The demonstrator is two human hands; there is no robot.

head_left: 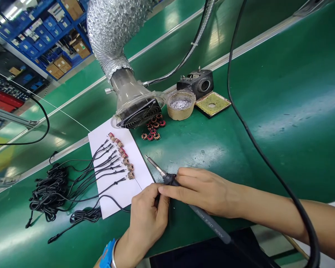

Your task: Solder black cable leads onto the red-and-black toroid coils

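My right hand (209, 190) is wrapped around a soldering iron (209, 223), whose bare metal tip points up and to the left over the green bench. My left hand (147, 216) is closed in a pinch beside it, fingertips meeting those of my right hand. A black cable (115, 201) runs across the white sheet (114, 203) into my left hand; its end is hidden by the fingers. On the sheet, a slanting row of copper-wound ring coils (123, 153) lies at the ends of several black cables. More red-and-copper ring coils (152, 132) sit loose beyond the iron's tip.
A fume extractor hood (139, 111) on a silver duct (111, 33) hangs over the sheet. Behind stand a solder pot (181, 106), a yellow sponge tray (213, 104) and a black iron holder (197, 82). Tangled black cables (50, 190) lie left. A thick black cord (254, 145) crosses the right side.
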